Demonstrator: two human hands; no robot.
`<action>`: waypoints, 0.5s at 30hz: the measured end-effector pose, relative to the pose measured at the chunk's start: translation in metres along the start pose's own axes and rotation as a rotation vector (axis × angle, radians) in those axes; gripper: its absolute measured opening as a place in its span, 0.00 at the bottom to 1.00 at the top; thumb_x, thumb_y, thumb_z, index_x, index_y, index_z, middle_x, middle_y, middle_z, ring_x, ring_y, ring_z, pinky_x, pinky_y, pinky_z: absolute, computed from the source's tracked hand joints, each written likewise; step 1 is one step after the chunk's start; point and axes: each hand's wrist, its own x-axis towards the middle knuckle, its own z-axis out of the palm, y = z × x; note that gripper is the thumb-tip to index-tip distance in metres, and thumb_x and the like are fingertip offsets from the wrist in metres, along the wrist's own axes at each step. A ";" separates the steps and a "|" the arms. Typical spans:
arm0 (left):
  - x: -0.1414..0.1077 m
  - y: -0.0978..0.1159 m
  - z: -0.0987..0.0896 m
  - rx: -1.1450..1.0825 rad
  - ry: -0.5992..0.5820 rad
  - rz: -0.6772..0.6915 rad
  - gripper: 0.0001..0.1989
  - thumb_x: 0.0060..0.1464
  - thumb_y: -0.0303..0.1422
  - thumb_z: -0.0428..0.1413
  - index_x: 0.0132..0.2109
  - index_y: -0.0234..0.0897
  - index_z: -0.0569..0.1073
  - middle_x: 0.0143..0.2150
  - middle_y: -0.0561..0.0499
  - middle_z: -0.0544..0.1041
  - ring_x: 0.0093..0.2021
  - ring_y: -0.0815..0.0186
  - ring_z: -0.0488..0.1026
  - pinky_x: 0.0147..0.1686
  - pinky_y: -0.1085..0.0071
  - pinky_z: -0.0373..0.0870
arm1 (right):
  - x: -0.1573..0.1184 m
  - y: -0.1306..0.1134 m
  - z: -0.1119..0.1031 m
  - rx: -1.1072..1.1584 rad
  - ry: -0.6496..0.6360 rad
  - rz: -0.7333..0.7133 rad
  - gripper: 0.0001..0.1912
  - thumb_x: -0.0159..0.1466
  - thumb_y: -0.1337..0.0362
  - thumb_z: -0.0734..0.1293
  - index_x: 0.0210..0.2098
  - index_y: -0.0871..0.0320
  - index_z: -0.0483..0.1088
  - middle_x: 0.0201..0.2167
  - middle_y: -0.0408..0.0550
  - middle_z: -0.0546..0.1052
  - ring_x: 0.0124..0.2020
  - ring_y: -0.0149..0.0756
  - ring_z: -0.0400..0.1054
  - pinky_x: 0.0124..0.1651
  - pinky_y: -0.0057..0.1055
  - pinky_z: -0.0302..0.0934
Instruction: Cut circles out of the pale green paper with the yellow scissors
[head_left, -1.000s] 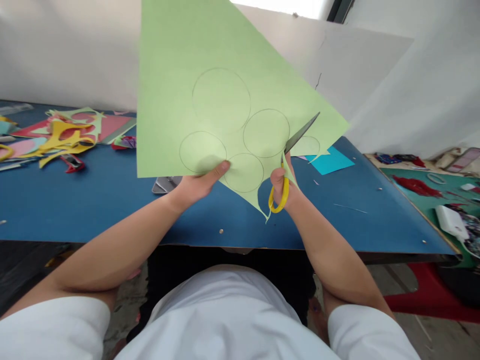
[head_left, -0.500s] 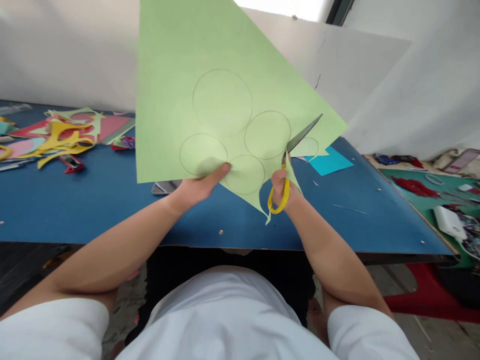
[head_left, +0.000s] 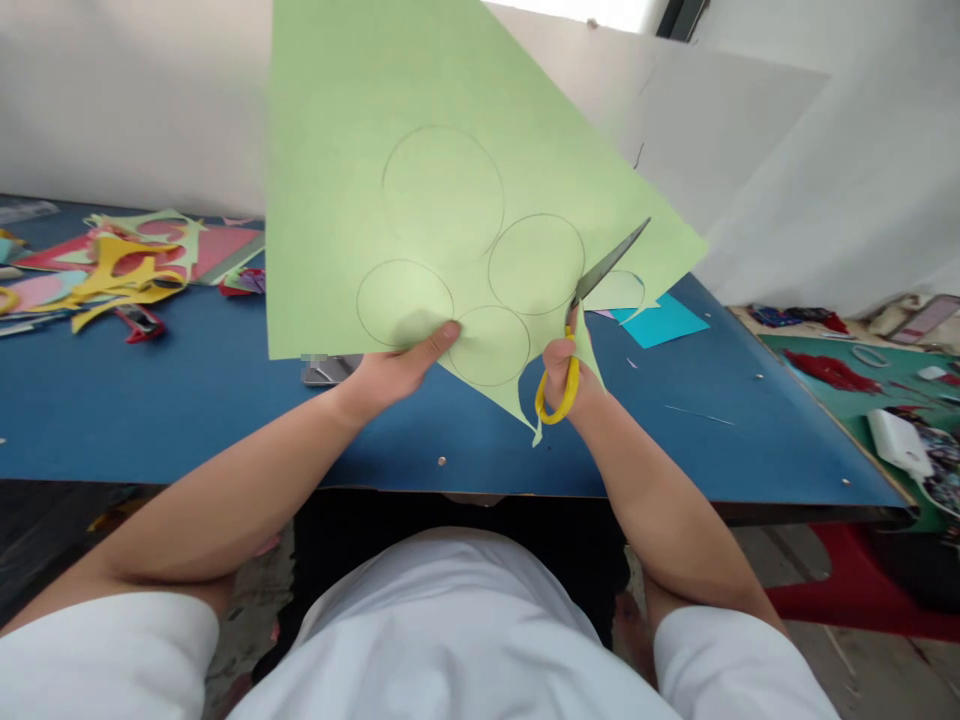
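The left hand [head_left: 397, 378] pinches the near edge of the green paper [head_left: 337, 170], thumb on top. The right hand [head_left: 562, 368], nearer the pencilled circle [head_left: 536, 264] beside the blade, grips yellow-handled scissors [head_left: 609, 264] pointing forward and right. The paper extends away from both hands; beyond, a turquoise sheet [head_left: 664, 322] lies on the table [head_left: 675, 450].

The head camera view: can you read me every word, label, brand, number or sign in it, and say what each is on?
No readable text shows.
Large light green paper sheet: thin drawn circles, no legible writing.
Yellow-handled metal scissors: no legible brand.
White plastic box and pink-faced flat device: too small and blurred to tell.
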 end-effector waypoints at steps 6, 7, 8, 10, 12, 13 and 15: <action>-0.004 0.007 0.006 -0.028 0.082 -0.027 0.27 0.54 0.60 0.70 0.49 0.44 0.89 0.57 0.48 0.87 0.64 0.49 0.81 0.71 0.59 0.76 | 0.004 -0.012 -0.006 -0.032 0.067 -0.023 0.62 0.67 0.22 0.40 0.84 0.61 0.32 0.60 0.68 0.79 0.52 0.56 0.80 0.55 0.55 0.77; -0.004 0.007 0.006 -0.035 0.092 -0.028 0.26 0.53 0.60 0.70 0.48 0.45 0.89 0.55 0.48 0.88 0.64 0.49 0.82 0.71 0.58 0.76 | 0.004 -0.011 -0.005 -0.035 0.090 -0.031 0.61 0.67 0.22 0.40 0.84 0.59 0.33 0.59 0.66 0.80 0.50 0.55 0.80 0.54 0.54 0.78; -0.003 0.007 0.006 -0.039 0.088 -0.023 0.26 0.53 0.60 0.71 0.47 0.44 0.89 0.54 0.48 0.88 0.63 0.49 0.82 0.70 0.58 0.77 | 0.005 -0.010 -0.004 -0.033 0.115 -0.040 0.60 0.67 0.22 0.41 0.84 0.58 0.35 0.57 0.65 0.80 0.48 0.54 0.80 0.52 0.53 0.78; -0.001 0.005 0.004 -0.035 0.063 -0.003 0.28 0.52 0.61 0.71 0.46 0.44 0.89 0.54 0.47 0.88 0.62 0.48 0.82 0.71 0.56 0.76 | 0.004 -0.006 -0.001 -0.017 0.170 -0.064 0.58 0.69 0.23 0.44 0.83 0.55 0.37 0.55 0.63 0.81 0.46 0.54 0.80 0.49 0.53 0.78; 0.002 0.002 0.001 -0.019 0.036 0.020 0.29 0.52 0.62 0.70 0.46 0.43 0.89 0.54 0.47 0.88 0.63 0.47 0.82 0.71 0.55 0.76 | 0.002 0.000 0.002 0.003 0.191 -0.084 0.56 0.70 0.25 0.46 0.83 0.55 0.38 0.54 0.62 0.81 0.45 0.55 0.79 0.48 0.54 0.77; 0.003 0.001 0.000 -0.015 0.032 0.029 0.30 0.52 0.63 0.69 0.47 0.43 0.89 0.54 0.46 0.88 0.62 0.48 0.82 0.71 0.55 0.76 | 0.001 0.003 0.004 0.005 0.179 -0.086 0.55 0.71 0.25 0.46 0.83 0.55 0.38 0.54 0.62 0.81 0.45 0.55 0.79 0.48 0.54 0.77; 0.004 -0.001 -0.002 -0.012 0.014 0.040 0.29 0.54 0.62 0.69 0.47 0.43 0.89 0.54 0.47 0.88 0.62 0.48 0.82 0.71 0.56 0.77 | 0.000 0.009 0.006 -0.005 0.156 -0.081 0.53 0.72 0.27 0.46 0.83 0.53 0.39 0.53 0.61 0.81 0.43 0.55 0.79 0.47 0.55 0.77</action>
